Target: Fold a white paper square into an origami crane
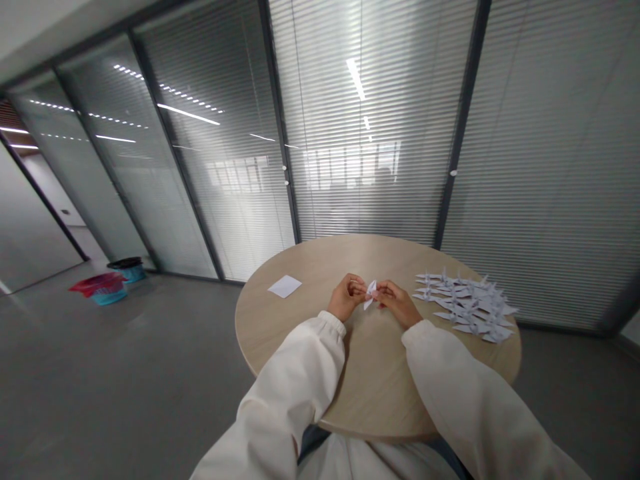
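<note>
Between my two hands, over the middle of the round table [380,400], is a small folded white paper crane [371,293]. My left hand [347,297] pinches its left side with thumb and fingers. From the other side my right hand [397,302] grips it with closed fingertips. Parts of the crane are hidden behind the fingers. To the right lies a cluster of finished white paper cranes [473,307], set close together in rows. A flat square of white paper [285,287] rests on the table left of my hands.
Glass partitions with blinds [370,120] stand behind the table. On the grey floor [150,360] at the left are a blue bin with a red liner [103,288] and another blue bin with a black liner [129,269].
</note>
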Demonstrator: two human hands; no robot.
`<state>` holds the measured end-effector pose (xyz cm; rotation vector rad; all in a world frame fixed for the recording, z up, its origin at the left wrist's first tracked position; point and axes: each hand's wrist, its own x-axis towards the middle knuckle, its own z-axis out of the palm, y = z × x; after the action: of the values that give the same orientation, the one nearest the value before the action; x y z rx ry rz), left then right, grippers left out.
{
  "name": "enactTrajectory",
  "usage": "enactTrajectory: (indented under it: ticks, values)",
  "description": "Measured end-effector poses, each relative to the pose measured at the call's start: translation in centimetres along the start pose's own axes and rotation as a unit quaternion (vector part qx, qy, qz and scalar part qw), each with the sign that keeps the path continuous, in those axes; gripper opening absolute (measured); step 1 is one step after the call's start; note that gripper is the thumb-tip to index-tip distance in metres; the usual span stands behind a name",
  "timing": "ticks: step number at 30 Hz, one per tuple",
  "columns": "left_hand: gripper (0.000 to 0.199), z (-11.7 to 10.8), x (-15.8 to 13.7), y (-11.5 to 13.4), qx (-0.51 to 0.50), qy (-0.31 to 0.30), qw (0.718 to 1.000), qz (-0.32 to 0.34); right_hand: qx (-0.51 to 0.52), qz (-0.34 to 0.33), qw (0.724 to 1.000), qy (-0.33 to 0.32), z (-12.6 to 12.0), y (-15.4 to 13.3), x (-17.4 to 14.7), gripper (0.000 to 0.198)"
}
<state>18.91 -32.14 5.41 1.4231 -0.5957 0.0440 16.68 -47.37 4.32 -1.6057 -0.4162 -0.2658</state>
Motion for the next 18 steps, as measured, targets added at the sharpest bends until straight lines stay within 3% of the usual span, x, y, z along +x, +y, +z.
enactTrajectory:
  ticks: [8, 18]
  values:
    - [0.041, 0.0, -0.1, -0.5, 0.049, -0.025, 0.998, 0.001, -0.108, -0.062, 0.991, 0.041, -0.1, -1.0, -0.3, 0.021]
    - [0.038, 0.1, -0.4, 0.2, 0.146, -0.003, 0.989, 0.008, -0.115, -0.054, 0.991, 0.045, 0.0, -1.3, -0.3, 0.022]
